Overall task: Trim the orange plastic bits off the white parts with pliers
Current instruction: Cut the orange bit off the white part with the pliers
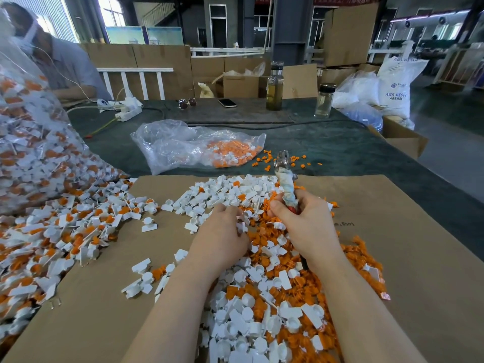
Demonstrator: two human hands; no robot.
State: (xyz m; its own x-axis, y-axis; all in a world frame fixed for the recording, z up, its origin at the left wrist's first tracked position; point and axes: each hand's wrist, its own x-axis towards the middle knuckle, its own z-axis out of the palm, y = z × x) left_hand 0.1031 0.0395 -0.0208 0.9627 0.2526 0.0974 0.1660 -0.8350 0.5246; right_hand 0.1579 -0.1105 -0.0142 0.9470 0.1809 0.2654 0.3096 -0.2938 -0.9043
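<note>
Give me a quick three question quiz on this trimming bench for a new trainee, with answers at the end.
1. True or false: the right hand holds the pliers with the jaws pointing away from the person.
2. What is the left hand doing? A) resting flat on bare cardboard B) picking at white parts in the pile C) holding the bottle
3. Fill in: the small clear bag lies beyond the ____ sheet.

Key: 1 true; 2 B; 3 cardboard.
</note>
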